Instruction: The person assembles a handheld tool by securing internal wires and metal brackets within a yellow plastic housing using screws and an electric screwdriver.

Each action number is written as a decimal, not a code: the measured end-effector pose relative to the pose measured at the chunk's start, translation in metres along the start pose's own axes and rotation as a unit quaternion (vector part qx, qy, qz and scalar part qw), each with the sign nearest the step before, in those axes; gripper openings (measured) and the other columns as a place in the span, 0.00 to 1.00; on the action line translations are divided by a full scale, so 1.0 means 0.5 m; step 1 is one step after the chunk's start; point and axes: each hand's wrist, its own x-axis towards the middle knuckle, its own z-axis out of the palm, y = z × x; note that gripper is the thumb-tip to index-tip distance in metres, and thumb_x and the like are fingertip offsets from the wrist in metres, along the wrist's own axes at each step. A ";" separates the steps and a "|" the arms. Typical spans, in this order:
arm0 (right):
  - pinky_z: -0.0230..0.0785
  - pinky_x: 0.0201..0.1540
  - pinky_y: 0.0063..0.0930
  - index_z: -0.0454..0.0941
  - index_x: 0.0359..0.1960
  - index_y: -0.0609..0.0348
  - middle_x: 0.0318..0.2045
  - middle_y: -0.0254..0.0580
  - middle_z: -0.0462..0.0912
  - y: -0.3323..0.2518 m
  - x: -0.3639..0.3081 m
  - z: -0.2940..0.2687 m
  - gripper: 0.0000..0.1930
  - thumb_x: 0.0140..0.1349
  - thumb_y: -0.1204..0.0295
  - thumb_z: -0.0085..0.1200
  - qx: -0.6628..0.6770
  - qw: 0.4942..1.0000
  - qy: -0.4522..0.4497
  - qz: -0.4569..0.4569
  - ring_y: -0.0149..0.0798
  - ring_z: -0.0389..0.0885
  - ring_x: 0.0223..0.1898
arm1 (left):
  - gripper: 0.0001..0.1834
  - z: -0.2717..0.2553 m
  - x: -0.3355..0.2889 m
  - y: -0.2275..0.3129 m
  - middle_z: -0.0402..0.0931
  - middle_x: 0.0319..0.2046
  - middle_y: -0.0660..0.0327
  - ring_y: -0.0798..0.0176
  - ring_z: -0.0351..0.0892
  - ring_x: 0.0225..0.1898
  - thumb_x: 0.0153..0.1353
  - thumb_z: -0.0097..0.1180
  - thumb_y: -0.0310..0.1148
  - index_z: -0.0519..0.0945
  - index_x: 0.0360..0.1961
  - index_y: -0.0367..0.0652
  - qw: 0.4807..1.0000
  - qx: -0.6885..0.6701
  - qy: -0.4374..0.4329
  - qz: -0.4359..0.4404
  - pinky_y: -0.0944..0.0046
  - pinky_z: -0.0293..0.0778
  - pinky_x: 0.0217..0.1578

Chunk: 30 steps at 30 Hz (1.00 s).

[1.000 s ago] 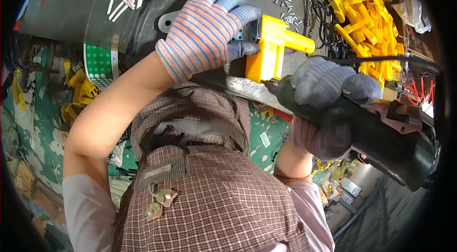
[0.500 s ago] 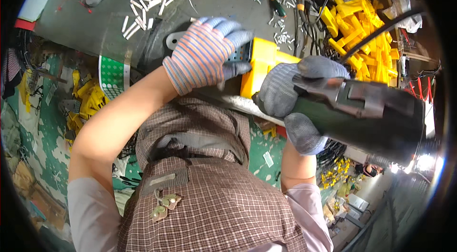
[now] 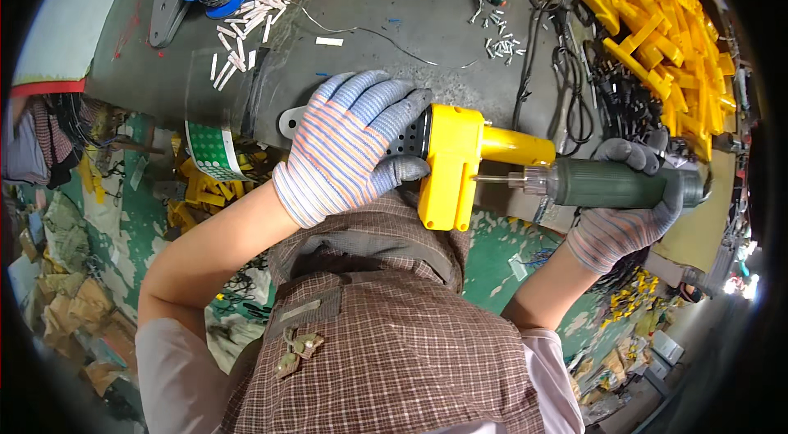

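Fingers of left hand (image 3: 345, 151) wrapped round dark perforated part (image 3: 397, 143); yellow housing (image 3: 449, 167) just right of fingertips, at near edge of grey bench (image 3: 447, 24), long axis running toward checked apron (image 3: 386, 344). Left hand nearer. Yellow tube (image 3: 519, 145) juts right from housing. Bit (image 3: 494, 179) points left, about square to housing's right face; whether seated, cannot tell. Right hand (image 3: 617, 233) grips green power driver (image 3: 603, 185), roughly parallel to tube.

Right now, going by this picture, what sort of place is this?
Probably an assembly workshop: a green power tool in use, heaped yellow parts and loose screws on the bench.
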 end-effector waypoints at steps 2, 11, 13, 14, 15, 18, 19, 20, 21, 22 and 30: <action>0.68 0.47 0.40 0.69 0.51 0.70 0.28 0.35 0.73 0.002 0.001 -0.042 0.27 0.52 0.66 0.61 0.035 0.999 0.040 -0.006 0.36 0.72 0.33 | 0.38 0.002 0.006 0.002 0.74 0.50 0.50 0.44 0.72 0.51 0.54 0.51 0.63 0.75 0.53 0.41 1.000 0.001 -0.012 0.002 0.47 0.65 0.55; 0.69 0.48 0.44 0.69 0.48 0.71 0.26 0.38 0.73 0.019 0.005 -0.087 0.26 0.53 0.67 0.61 0.111 0.990 0.086 -0.029 0.39 0.74 0.32 | 0.37 -0.012 0.010 0.009 0.73 0.51 0.52 0.48 0.72 0.51 0.53 0.56 0.60 0.74 0.55 0.42 0.998 0.026 -0.057 0.013 0.49 0.66 0.54; 0.68 0.49 0.46 0.68 0.50 0.71 0.28 0.39 0.72 0.022 0.007 -0.100 0.27 0.53 0.65 0.61 0.136 0.987 0.081 -0.024 0.40 0.73 0.32 | 0.36 -0.013 0.011 0.012 0.73 0.50 0.53 0.49 0.72 0.51 0.52 0.58 0.58 0.74 0.55 0.43 0.999 0.007 -0.050 0.000 0.50 0.65 0.54; 0.68 0.49 0.47 0.68 0.51 0.71 0.28 0.39 0.72 0.028 0.007 -0.098 0.28 0.54 0.65 0.61 0.130 0.988 0.080 -0.023 0.40 0.73 0.32 | 0.36 -0.014 0.012 0.012 0.73 0.50 0.53 0.49 0.72 0.51 0.52 0.59 0.57 0.74 0.55 0.43 0.999 0.002 -0.049 0.000 0.51 0.66 0.54; 0.68 0.49 0.47 0.67 0.52 0.71 0.28 0.39 0.72 0.033 0.007 -0.096 0.28 0.54 0.64 0.61 0.123 0.989 0.079 -0.023 0.39 0.73 0.33 | 0.36 -0.014 0.013 0.013 0.73 0.50 0.53 0.49 0.72 0.51 0.52 0.59 0.57 0.74 0.55 0.43 0.999 0.003 -0.052 0.002 0.51 0.66 0.54; 0.68 0.48 0.45 0.67 0.53 0.70 0.27 0.39 0.72 0.040 0.007 -0.090 0.29 0.55 0.63 0.60 0.110 0.988 0.102 -0.027 0.39 0.72 0.30 | 0.36 -0.012 0.012 0.013 0.73 0.50 0.53 0.49 0.72 0.51 0.52 0.59 0.57 0.74 0.55 0.43 0.999 -0.002 -0.047 -0.003 0.52 0.66 0.53; 0.68 0.48 0.45 0.67 0.53 0.70 0.26 0.39 0.71 0.041 0.007 -0.090 0.29 0.55 0.63 0.60 0.097 0.988 0.113 -0.030 0.39 0.72 0.29 | 0.35 -0.012 0.011 0.012 0.74 0.50 0.53 0.49 0.72 0.51 0.52 0.59 0.57 0.74 0.55 0.43 0.999 -0.003 -0.043 -0.001 0.52 0.66 0.53; 0.68 0.48 0.45 0.67 0.53 0.70 0.26 0.39 0.71 0.041 0.006 -0.090 0.29 0.55 0.63 0.60 0.098 0.988 0.113 -0.030 0.39 0.72 0.29 | 0.35 -0.012 0.010 0.012 0.74 0.50 0.53 0.50 0.72 0.51 0.52 0.59 0.58 0.75 0.55 0.43 0.999 -0.005 -0.039 0.001 0.52 0.67 0.53; 0.69 0.47 0.45 0.67 0.53 0.70 0.26 0.40 0.71 0.039 0.005 -0.091 0.29 0.54 0.63 0.61 0.107 0.987 0.118 -0.027 0.39 0.73 0.29 | 0.35 -0.011 0.008 0.011 0.74 0.50 0.53 0.50 0.72 0.51 0.52 0.59 0.58 0.75 0.55 0.43 0.999 -0.004 -0.039 0.001 0.52 0.67 0.53; 0.69 0.47 0.45 0.68 0.52 0.71 0.26 0.40 0.72 0.037 0.005 -0.092 0.29 0.54 0.63 0.61 0.116 0.985 0.124 -0.024 0.39 0.73 0.28 | 0.36 -0.011 0.007 0.010 0.74 0.50 0.53 0.49 0.72 0.50 0.52 0.59 0.57 0.75 0.55 0.43 0.999 -0.002 -0.037 0.003 0.52 0.67 0.53; 0.69 0.46 0.45 0.69 0.50 0.72 0.26 0.40 0.72 0.033 0.011 -0.095 0.28 0.53 0.64 0.61 0.102 0.985 0.137 -0.025 0.40 0.73 0.29 | 0.36 -0.013 0.008 0.012 0.73 0.51 0.53 0.50 0.71 0.51 0.53 0.60 0.56 0.74 0.55 0.42 0.999 0.003 -0.049 0.001 0.52 0.65 0.54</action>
